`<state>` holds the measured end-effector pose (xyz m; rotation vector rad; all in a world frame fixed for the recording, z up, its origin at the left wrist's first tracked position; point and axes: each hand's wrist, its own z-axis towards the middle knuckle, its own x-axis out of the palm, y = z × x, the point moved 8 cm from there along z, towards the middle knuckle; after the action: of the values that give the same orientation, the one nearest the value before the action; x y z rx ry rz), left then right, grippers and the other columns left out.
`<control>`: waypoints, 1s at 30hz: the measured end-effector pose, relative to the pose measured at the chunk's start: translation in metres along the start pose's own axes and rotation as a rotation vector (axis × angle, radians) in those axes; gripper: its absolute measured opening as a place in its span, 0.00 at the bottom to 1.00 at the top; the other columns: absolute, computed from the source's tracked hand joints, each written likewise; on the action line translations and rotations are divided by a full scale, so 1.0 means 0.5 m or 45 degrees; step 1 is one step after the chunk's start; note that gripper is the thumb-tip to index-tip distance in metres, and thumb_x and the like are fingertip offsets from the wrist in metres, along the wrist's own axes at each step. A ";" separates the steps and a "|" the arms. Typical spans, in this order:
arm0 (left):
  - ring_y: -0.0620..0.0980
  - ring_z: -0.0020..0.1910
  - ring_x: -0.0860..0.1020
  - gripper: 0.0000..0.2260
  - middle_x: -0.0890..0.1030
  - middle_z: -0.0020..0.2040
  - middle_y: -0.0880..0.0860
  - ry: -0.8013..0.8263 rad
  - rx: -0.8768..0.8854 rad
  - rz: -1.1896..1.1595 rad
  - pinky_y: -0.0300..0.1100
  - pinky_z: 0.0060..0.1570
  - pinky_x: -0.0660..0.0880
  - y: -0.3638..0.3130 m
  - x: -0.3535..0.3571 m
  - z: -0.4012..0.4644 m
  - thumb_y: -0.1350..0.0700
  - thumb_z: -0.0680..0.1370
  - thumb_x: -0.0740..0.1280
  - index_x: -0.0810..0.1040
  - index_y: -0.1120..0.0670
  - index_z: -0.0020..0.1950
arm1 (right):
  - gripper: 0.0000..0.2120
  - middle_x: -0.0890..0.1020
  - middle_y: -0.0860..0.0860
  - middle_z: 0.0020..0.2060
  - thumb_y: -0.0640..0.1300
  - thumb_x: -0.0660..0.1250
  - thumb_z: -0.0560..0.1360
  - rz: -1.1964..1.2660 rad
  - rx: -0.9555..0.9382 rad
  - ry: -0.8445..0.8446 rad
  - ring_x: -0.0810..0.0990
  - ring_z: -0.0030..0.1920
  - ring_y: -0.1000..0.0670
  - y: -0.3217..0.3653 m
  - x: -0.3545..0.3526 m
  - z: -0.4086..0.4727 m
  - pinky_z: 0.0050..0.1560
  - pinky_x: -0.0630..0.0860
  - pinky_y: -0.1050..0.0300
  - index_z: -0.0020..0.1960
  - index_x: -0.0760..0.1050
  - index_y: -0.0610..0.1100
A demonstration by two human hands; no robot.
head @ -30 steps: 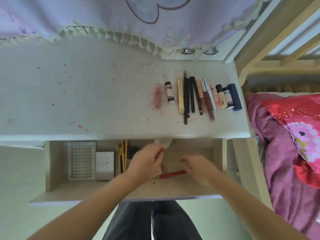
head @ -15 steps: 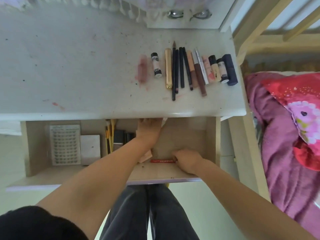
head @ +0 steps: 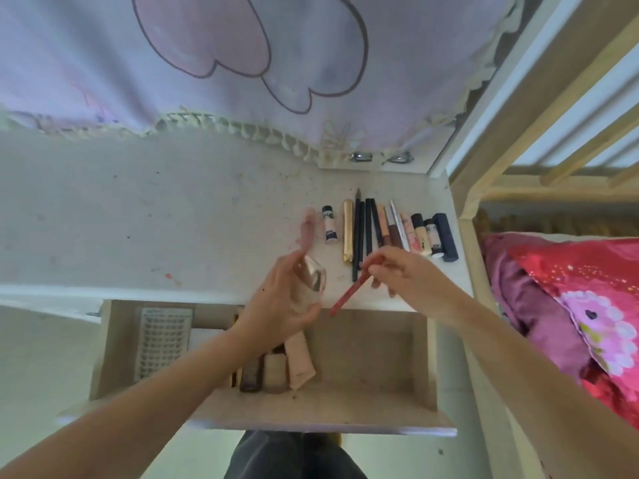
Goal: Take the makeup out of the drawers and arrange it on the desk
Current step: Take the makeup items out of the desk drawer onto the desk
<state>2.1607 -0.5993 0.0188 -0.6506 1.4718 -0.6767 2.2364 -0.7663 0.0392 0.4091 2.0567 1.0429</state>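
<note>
The drawer point(head: 366, 402) is standing pulled out below the front edge of the bench point(head: 138, 219), and most of what it is holding is sitting in its left half. A sheet of false lashes point(head: 162, 344) is lying flat toward the drawer's left wall; beside it, nearer the drawer's middle, a dark compact point(head: 250, 375), a pale tube point(head: 275, 373) and a peach tube point(head: 301, 361) are lying side by side — partly hidden under the left forearm. The drawer's right half is showing bare wood.

Just above the drawer's back edge, the left hand point(head: 280, 302) is curling round a clear, glassy item point(head: 313, 280); its exact kind is too blurred to tell. The right hand point(head: 404, 274) is pinching a red lip pencil point(head: 347, 293) by its upper end, the pencil slanting down toward the drawer's back edge.

Beyond the drawer, on the bench, a row of makeup point(head: 387, 229) is lying in parallel — pencils, tubes and lipsticks, close together. To the drawer's right, a bed with pink bedding point(head: 570, 305) is showing.
</note>
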 end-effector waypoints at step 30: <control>0.37 0.41 0.74 0.07 0.74 0.43 0.39 -0.054 -0.171 -0.095 0.28 0.42 0.71 0.112 -0.064 0.025 0.58 0.78 0.63 0.70 0.48 0.54 | 0.12 0.81 0.54 0.53 0.48 0.57 0.80 -0.478 -0.148 0.115 0.78 0.51 0.55 -0.004 0.250 0.040 0.53 0.72 0.67 0.58 0.77 0.48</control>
<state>2.1740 -0.5383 -0.0019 -0.8220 1.4682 -0.6207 2.1713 -0.6845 -0.0320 -0.0851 2.0356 0.9559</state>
